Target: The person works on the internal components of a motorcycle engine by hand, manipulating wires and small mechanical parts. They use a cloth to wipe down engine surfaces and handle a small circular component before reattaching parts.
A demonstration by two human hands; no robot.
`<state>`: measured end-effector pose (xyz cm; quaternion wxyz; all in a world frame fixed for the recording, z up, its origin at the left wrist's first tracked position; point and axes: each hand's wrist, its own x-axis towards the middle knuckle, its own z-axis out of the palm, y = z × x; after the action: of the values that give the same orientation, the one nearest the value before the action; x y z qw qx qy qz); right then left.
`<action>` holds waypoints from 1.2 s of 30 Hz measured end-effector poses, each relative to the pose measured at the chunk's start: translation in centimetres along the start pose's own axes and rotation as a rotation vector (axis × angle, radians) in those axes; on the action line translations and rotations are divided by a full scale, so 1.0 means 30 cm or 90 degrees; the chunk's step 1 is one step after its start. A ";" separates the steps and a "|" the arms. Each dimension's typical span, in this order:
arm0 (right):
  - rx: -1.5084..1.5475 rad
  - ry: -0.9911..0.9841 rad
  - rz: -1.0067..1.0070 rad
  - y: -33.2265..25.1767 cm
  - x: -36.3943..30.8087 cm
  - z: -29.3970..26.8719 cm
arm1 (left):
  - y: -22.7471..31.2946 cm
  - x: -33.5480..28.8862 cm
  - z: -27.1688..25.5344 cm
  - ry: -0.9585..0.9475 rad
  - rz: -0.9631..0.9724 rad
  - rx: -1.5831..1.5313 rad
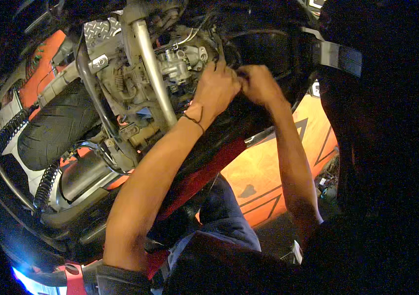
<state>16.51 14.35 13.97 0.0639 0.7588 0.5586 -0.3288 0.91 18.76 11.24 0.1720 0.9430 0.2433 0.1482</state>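
My left hand (218, 88) reaches into the opened body of a scooter or motorcycle, just right of a silver metal carburetor-like part (180, 66). Its fingers are bent and closed, and a dark band circles the wrist. Close beside it, nearly fingertip to fingertip, my right hand (262, 87) is closed in a pinch. Whatever lies between the two hands is dark and too small to make out. Thin pale wires (187, 37) run above the carburetor-like part. A bright metal tube (154, 73) slants past it on the left.
Left of the tube are a black frame tube (91, 83), a rear tyre (54, 130), coil springs (12, 130) and a dark cylinder (91, 177). A metal bracket (339, 56) juts out at right. Below lies an orange surface with black lines (248, 177). My clothed leg (219, 206) is near.
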 end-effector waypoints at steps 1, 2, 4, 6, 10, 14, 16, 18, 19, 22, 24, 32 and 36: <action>0.018 0.045 -0.030 -0.019 0.020 -0.028 | -0.009 0.020 -0.013 -0.014 -0.064 -0.003; 0.034 0.092 -0.059 -0.030 0.047 -0.057 | -0.012 0.052 -0.018 -0.026 -0.126 -0.006; 0.033 0.147 -0.114 -0.024 0.111 -0.107 | -0.006 0.109 -0.049 -0.067 -0.236 -0.033; 0.016 0.158 -0.182 -0.009 0.210 -0.119 | 0.001 0.109 -0.036 0.067 -0.250 0.052; -0.025 0.078 -0.198 -0.067 0.315 -0.124 | -0.101 0.058 -0.070 0.198 -0.227 -0.041; -0.060 0.131 -0.288 -0.023 0.365 -0.136 | -0.249 0.099 -0.204 0.170 -0.259 -0.076; -0.021 0.176 -0.390 -0.011 0.396 -0.131 | -0.292 0.095 -0.234 0.109 -0.236 -0.092; -0.004 0.217 -0.381 -0.029 0.389 -0.116 | -0.356 0.051 -0.218 0.028 -0.150 -0.090; 0.002 0.234 -0.373 -0.032 0.382 -0.116 | -0.371 0.045 -0.216 -0.012 -0.106 -0.094; -0.016 0.184 -0.322 -0.048 0.362 -0.137 | -0.392 0.032 -0.208 -0.035 -0.069 -0.077; 0.006 0.177 -0.300 -0.058 0.356 -0.138 | -0.394 0.028 -0.199 -0.035 -0.053 -0.070; -0.006 0.189 -0.331 -0.057 0.378 -0.151 | -0.389 0.048 -0.217 -0.014 -0.065 -0.091; -0.037 0.186 -0.346 -0.047 0.386 -0.157 | -0.387 0.049 -0.213 -0.008 -0.062 -0.084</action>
<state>19.12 26.39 11.40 -0.0860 0.6188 0.7534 -0.2050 -4.91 30.66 12.66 0.2427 0.9175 0.2777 0.1491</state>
